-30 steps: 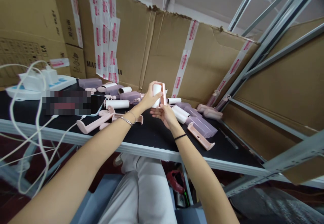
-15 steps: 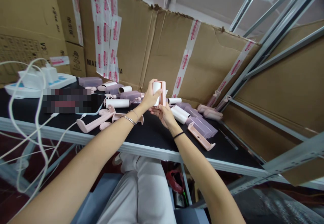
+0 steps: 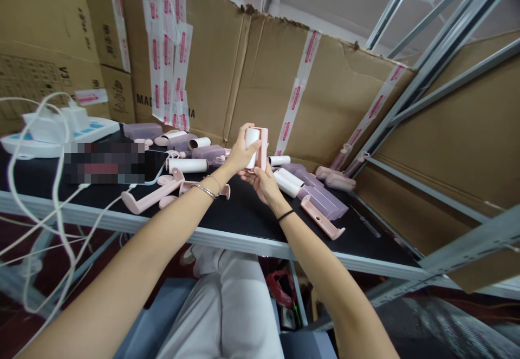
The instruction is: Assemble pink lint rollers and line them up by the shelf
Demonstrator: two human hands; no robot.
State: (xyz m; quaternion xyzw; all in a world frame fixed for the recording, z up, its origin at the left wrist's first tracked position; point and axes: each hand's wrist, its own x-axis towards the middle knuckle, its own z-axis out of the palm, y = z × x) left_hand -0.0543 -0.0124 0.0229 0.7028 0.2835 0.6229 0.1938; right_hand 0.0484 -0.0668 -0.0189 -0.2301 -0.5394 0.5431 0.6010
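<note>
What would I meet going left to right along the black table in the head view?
White power strip → long pink handle → pink-framed roller gripped by left hand and right hand → short pink handle → dark slim tool.

A black-topped bench with a grey metal front edge (image 3: 227,237) stands against a wall of brown cardboard sheets (image 3: 337,99) patched with white tape printed in red (image 3: 298,91). At the far left corner sits a white power strip (image 3: 97,127) carrying white chargers (image 3: 73,116), with white cables (image 3: 57,185) trailing over the front edge. Pink L-shaped plastic handles (image 3: 150,196), white paper rolls (image 3: 187,165) and lilac plastic covers (image 3: 320,199) lie scattered along the back and right side. A slim dark screwdriver (image 3: 368,222) lies near the right edge, beside grey steel rack struts (image 3: 439,39).
</note>
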